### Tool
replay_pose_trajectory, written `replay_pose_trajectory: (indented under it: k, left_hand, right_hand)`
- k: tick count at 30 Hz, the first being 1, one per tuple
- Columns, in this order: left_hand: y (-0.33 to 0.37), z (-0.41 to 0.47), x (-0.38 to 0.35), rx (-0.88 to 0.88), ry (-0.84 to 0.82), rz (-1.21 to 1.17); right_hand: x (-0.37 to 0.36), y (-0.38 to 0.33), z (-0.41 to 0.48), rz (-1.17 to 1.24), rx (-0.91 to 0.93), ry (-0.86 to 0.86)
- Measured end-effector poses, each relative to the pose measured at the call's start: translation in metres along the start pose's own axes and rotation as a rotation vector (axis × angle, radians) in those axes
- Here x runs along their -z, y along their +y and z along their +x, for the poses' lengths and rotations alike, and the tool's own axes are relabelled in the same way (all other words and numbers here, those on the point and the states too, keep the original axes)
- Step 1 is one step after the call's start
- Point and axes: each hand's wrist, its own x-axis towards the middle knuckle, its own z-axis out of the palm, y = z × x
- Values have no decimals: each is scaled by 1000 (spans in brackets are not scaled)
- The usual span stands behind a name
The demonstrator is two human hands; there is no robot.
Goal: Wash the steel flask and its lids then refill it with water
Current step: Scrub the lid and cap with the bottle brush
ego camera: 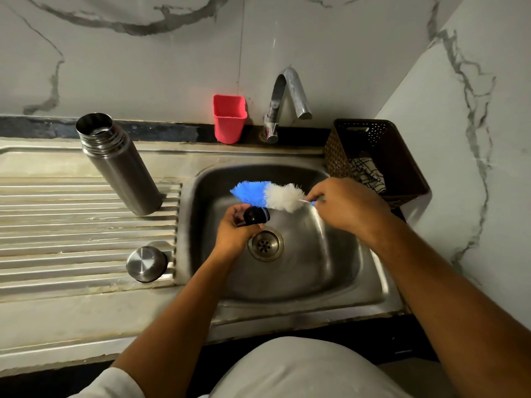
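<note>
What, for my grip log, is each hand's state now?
Left hand: grips the black inner lid.
Right hand: grips the bottle brush by its handle.

I can read no text, label, brand or number on the flask (120, 165) or anything around it.

Open flask (119, 165) upright; steel lid (147, 264) nearby

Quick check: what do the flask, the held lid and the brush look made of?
Flask: steel, brushed, dull grey sheen. Lid in left hand: glossy black, probably plastic. Brush: fluffy blue and white bristles, likely synthetic.
</note>
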Motion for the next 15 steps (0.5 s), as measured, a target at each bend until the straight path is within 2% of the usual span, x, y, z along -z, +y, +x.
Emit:
replay_pose_trajectory:
  k: [4,8,15]
  left_hand:
    - [1,2,-10,15,-44,13]
    - [2,2,-5,43,-33,-71]
    - [11,0,-16,35,-102,0]
  right_hand:
    - [-7,0,-3,-14,4,-10]
    - [16,13,-7,-13,-32,54]
    - [-5,-10,-2,-138,1,-52]
